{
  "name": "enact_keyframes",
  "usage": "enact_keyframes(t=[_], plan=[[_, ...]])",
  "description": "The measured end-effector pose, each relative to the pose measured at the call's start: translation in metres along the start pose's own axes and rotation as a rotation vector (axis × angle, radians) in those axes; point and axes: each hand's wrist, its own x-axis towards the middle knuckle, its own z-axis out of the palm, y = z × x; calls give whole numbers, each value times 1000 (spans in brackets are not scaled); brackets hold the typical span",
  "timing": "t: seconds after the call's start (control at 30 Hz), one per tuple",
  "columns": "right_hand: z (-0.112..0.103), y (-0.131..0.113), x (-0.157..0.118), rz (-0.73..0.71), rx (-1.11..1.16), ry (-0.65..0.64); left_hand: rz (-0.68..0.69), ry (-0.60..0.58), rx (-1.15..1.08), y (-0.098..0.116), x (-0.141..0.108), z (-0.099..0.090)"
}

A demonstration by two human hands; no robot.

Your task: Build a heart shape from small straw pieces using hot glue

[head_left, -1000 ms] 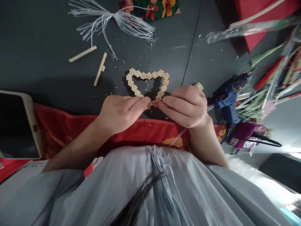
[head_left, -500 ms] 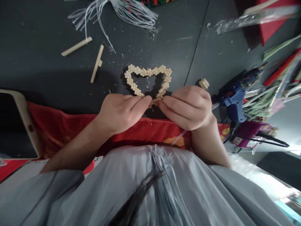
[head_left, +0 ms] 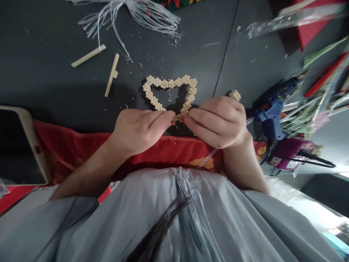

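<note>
A pale heart-shaped frame (head_left: 170, 84) made of small clustered round pieces lies over the dark table, its point toward my body. My left hand (head_left: 144, 129) pinches the frame's lower left side close to the point. On the other side of the point, the fingers of my right hand (head_left: 218, 122) are closed on the lower right part. Both sets of fingertips nearly meet there and cover part of the frame.
White strings (head_left: 152, 16) and pale sticks (head_left: 88, 55) lie beyond the left hand. A blue glue gun (head_left: 271, 116), a purple power block (head_left: 291, 154) and a small pale bundle (head_left: 235, 95) are right. A tablet-like device (head_left: 40, 156) sits left, beside red cloth (head_left: 174, 151).
The view has shifted very slightly. Both hands keep their hold at the heart's point, with almost no movement relative to the frame.
</note>
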Motion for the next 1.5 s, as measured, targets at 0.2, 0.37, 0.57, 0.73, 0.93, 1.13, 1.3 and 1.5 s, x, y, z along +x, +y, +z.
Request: enact_keyframes(t=[0.2,0.37,0.57,0.73,0.93,1.13,1.3,1.5], plan=[[-7,2,1,113,57,-36,69,3,159,1,2,-1],[-18,9,1,293,194,-155,108,33,229,2,1,-2],[-22,10,3,384,189,-289,79,19,177,0,-1,-2],[-16,4,6,246,77,-302,79,29,163,0,0,-1],[-8,8,10,273,165,-431,71,22,130,-1,0,-2],[-7,15,13,149,105,-365,63,28,152,-1,-1,-3],[-6,17,12,216,167,-427,61,-5,142,-2,0,-6],[-5,20,13,165,154,-249,38,-45,140,-1,2,-9]])
